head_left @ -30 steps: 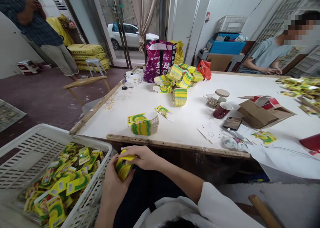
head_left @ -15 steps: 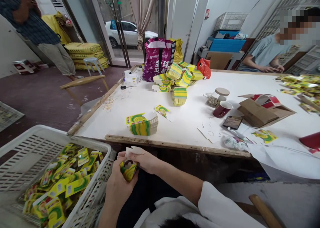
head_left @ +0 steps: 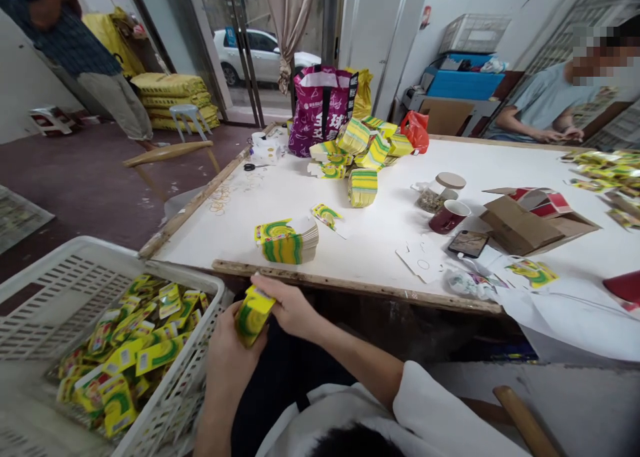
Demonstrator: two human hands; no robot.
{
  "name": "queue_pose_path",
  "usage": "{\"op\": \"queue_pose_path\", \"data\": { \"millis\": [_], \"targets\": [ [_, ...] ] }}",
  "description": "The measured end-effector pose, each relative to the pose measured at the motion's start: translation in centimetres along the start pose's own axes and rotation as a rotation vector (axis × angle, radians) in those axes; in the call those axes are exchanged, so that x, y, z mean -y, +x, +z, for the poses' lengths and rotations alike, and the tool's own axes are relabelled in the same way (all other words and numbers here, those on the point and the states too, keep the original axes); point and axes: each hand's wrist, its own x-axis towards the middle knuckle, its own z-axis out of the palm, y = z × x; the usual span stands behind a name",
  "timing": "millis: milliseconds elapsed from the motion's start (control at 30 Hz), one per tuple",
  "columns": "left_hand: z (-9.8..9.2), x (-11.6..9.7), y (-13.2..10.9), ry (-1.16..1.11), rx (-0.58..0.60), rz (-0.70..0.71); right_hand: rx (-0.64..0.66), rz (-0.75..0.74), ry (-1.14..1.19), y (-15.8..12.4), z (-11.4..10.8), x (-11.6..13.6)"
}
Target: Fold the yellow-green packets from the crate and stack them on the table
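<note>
Over my lap, just in front of the table edge, I hold a small yellow and green carton (head_left: pixel 253 315). My left hand (head_left: pixel 231 347) is wrapped around its body from the left. The fingers of my right hand (head_left: pixel 290 305) are closed at the carton's upper end, on its flap; the fingertips are partly hidden. Beyond my hands, on the table, lies a fanned stack of flat cartons (head_left: pixel 286 243). To my left stands a white plastic crate (head_left: pixel 220 297) with many filled yellow packs (head_left: pixel 120 357) in it.
On the white table (head_left: pixel 240 223) are more carton bundles (head_left: pixel 363 187), a purple bag (head_left: pixel 316 127), scissors (head_left: pixel 253 167), a red mug (head_left: pixel 449 217), a jar (head_left: pixel 433 197), a phone (head_left: pixel 469 243) and a cardboard box (head_left: pixel 520 227). One person sits across at right; another stands at far left.
The carton's upper end stood open with its pale flap raised; now the flap is folded over and the yellow top shows. My right hand has moved slightly up, and the view has shifted a little.
</note>
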Motion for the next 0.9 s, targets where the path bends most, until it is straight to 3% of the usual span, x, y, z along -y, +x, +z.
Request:
{"op": "queue_pose_path", "data": {
  "millis": [167, 333, 467, 567, 700, 900],
  "targets": [
    [-2.6, -1.6, -0.3, 0.093, 0.001, 0.026, 0.233, -0.113, -0.072, -0.6, -2.1, 0.1],
    [-3.4, -2.9, 0.1, 0.121, 0.098, 0.026, 0.36, -0.15, -0.051, -0.2, -4.4, 0.6],
    [-3.1, -3.2, 0.3, 0.182, 0.042, 0.08, 0.27, -0.141, -0.017, 0.0, -4.3, 1.1],
    [-2.7, -3.2, 0.3, 0.147, 0.005, 0.117, 0.185, -0.115, 0.131, -0.2, -3.2, 0.5],
    [-2.4, -3.1, 0.4, 0.092, 0.006, 0.129, 0.224, -0.009, 0.385, -0.4, -2.3, -0.6],
    [-1.4, -2.8, 0.1, 0.132, -0.047, 0.082, 0.081, 0.11, 0.201, -0.2, -1.0, -0.1]
  ]
}}
